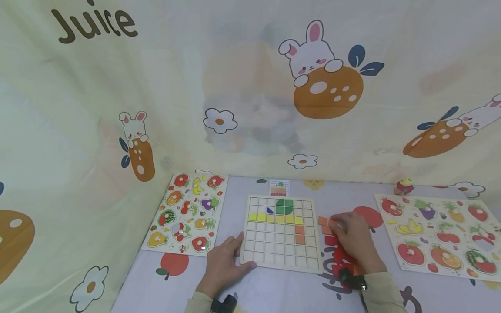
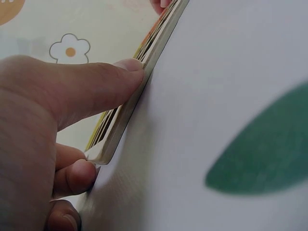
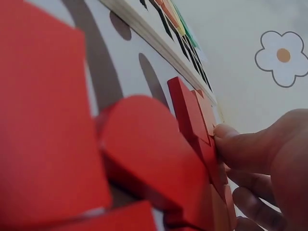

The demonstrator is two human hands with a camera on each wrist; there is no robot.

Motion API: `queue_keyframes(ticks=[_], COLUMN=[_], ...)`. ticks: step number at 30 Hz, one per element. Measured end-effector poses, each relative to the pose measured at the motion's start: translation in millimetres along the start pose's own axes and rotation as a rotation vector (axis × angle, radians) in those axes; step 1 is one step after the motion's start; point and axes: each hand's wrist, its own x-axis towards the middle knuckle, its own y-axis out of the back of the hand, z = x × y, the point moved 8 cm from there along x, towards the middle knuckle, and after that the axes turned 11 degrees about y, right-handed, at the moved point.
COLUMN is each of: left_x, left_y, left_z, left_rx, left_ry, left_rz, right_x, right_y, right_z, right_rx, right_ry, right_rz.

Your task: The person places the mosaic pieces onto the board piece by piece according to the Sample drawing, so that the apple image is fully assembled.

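Observation:
A pale square grid board lies on the table. On it are a green leaf shape, a small blue piece, a row of yellow tiles and two orange tiles. My left hand grips the board's near left corner; its thumb crosses the edge in the left wrist view. Beside the board's right edge, my right hand pinches an orange tile in a loose pile. Red pieces lie under and beside that hand, partly hidden by it in the head view.
Fruit-picture boards lie at the left and right. Behind the grid board is a small pattern card. A small red and yellow figure stands at the back right. A printed curtain hangs along the table's back and left.

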Motion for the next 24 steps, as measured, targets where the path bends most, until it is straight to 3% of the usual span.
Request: queue_keyframes(ticks=[7,12,19,24], left_x=[0.4,0.5,-0.2,0.3], left_y=[-0.8,-0.9,-1.1,-1.6], left_z=[-0.5,-0.1,0.2,-0.6], left_rx=[-0.004,-0.007,-0.003,-0.006], left_ry=[0.004,0.007,0.008,0.006], left_rz=[-0.017,-0.019,-0.015,-0.018], right_x=[1,2,3,2], right_y=[-1,2,7,2], right_z=[4,3,-11,-27], right_rx=[0.049,0.073,0.128,0.239], right_ry=[-0.067,-0.069,-0.013,-0.052], right_rz=[0.002,0.052,0.125,0.15])
